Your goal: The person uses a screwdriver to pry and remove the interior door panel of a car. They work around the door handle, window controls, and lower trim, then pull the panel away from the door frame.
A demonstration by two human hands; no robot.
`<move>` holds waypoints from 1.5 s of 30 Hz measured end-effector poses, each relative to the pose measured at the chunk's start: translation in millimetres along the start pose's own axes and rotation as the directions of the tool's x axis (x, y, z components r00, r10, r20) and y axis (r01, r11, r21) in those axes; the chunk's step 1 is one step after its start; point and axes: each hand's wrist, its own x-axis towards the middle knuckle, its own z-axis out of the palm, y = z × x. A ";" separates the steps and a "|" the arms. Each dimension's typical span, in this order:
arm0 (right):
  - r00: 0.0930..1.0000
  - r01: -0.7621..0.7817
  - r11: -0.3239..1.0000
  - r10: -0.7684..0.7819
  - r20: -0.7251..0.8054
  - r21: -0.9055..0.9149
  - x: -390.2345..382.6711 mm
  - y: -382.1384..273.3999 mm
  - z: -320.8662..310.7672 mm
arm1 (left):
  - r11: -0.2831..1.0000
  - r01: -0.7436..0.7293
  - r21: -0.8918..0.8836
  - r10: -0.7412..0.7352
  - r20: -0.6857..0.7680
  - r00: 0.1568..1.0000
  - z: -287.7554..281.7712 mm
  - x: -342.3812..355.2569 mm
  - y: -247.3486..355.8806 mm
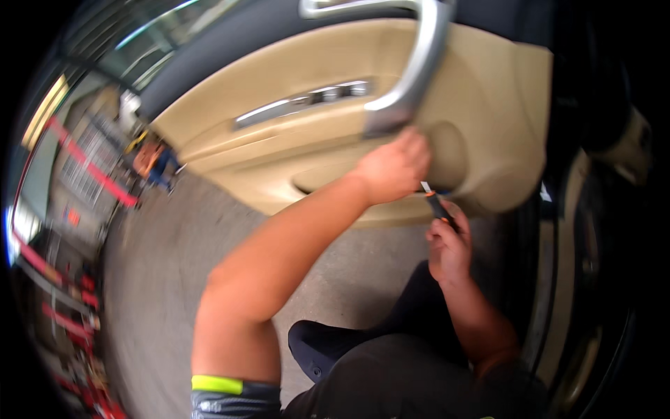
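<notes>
A beige car door panel (495, 105) stands open in front of me. My left hand (394, 167) is at the lower end of its silver pull handle (419, 63). The fingers are curled and slightly blurred, and what they hold, if anything, is hidden. Just below and to the right, my right hand (450, 244) is closed around a screwdriver (441, 209) with a black and orange handle. Its short pale metal end points up toward the left hand, close to the panel's lower pocket. A silver switch strip (303, 103) with window buttons lies left of the handle.
The dark car body and sill (551, 279) border the right side. Grey concrete floor (174, 258) spreads below the door. At the far left are red lift arms or rails (91, 164) and a crouching or bending person (155, 164). My dark-trousered knee (314, 342) is beneath my arms.
</notes>
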 end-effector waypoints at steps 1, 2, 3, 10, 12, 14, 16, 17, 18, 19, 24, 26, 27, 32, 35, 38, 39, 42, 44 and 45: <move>1.000 -0.020 1.000 0.020 0.015 -0.010 -2.2 -7.1 -16.9 | 0.997 0.030 -0.069 -0.025 0.081 0.996 3.1 7.7 11.9; 0.998 -0.039 0.999 0.040 0.038 -0.010 -2.7 -12.0 -31.9 | 0.991 0.056 -0.119 -0.034 0.175 0.984 3.4 12.2 20.0; 0.994 -0.078 0.996 0.080 0.073 -0.034 -4.3 -15.2 -46.5 | 0.984 0.057 -0.168 -0.040 0.102 0.994 5.5 9.8 26.7; 0.823 -0.260 0.595 0.549 0.148 -0.761 -36.5 -56.3 -143.1 | 0.632 0.312 -0.709 -0.014 0.392 0.920 1.4 -36.5 121.0; 0.839 -0.429 0.664 0.544 0.002 -0.613 -44.4 -65.5 -158.9 | 0.423 0.418 -0.804 -0.079 0.427 0.901 9.0 -32.9 134.3; 0.858 -0.512 0.831 0.481 -0.181 -0.218 -56.7 -58.2 -165.8 | 0.149 0.530 -0.834 -0.202 0.499 0.843 14.7 -25.7 152.1; 0.823 -0.541 0.840 0.516 -0.239 -0.050 -65.0 -41.8 -169.1 | -0.034 0.563 -0.826 -0.235 0.554 0.799 13.5 -7.5 182.9; 0.806 -0.541 0.841 0.526 -0.273 0.020 -69.3 -34.4 -165.3 | -0.082 0.525 -0.847 -0.263 0.526 0.809 9.5 4.4 198.2; 0.786 -0.541 0.836 0.541 -0.301 0.089 -72.2 -27.2 -161.2 | -0.038 0.434 -0.900 -0.296 0.425 0.855 2.8 18.2 209.8; 0.779 -0.523 0.830 0.557 -0.288 0.191 -73.3 -21.8 -156.8 | 0.010 0.341 -0.940 -0.326 0.319 0.890 -2.8 31.8 220.0; 0.806 -0.394 0.773 0.550 -0.216 0.498 -75.8 -25.1 -159.7 | 0.292 0.205 -0.934 -0.299 0.114 0.947 -4.1 70.6 245.8; 0.815 -0.307 0.832 0.481 -0.324 0.463 -79.0 -36.0 -159.1 | 0.260 0.179 -0.949 -0.384 0.069 0.921 -5.7 76.0 245.9; 0.811 -0.283 0.838 0.468 -0.350 0.467 -79.1 -43.9 -154.0 | 0.222 0.168 -0.961 -0.424 0.060 0.904 -7.0 74.4 245.2; 0.778 -0.236 0.783 0.507 -0.371 0.575 -75.2 -74.8 -152.7 | 0.129 0.114 -0.985 -0.636 0.006 0.772 -3.8 69.3 241.7; 0.843 -0.204 0.978 0.156 -0.515 -0.037 -59.6 -110.2 -165.1 | 0.033 0.315 -0.948 -0.729 0.193 0.656 15.9 41.6 243.4; 0.840 -0.098 0.886 -0.171 -0.516 -0.453 -54.7 -157.4 -207.5 | -0.067 0.454 -0.888 -0.746 0.347 0.569 34.2 7.6 233.8; 0.817 -0.054 0.865 -0.249 -0.520 -0.499 -59.1 -172.2 -213.6 | 0.005 0.466 -0.885 -0.756 0.301 0.581 39.2 0.6 228.7; 0.723 -0.084 0.611 -0.506 -0.470 -0.787 -64.8 -207.5 -242.4 | 0.274 0.478 -0.834 -0.765 0.112 0.634 51.0 -9.7 192.1; 0.618 -0.230 0.082 -0.758 -0.211 -0.970 -62.6 -228.7 -294.9 | 0.495 0.475 -0.728 -0.729 -0.050 0.683 54.2 -16.2 157.9; 0.601 -0.412 -0.158 -0.787 -0.138 -0.897 -61.2 -239.6 -294.2 | 0.589 0.478 -0.652 -0.706 -0.127 0.697 57.4 -21.9 141.8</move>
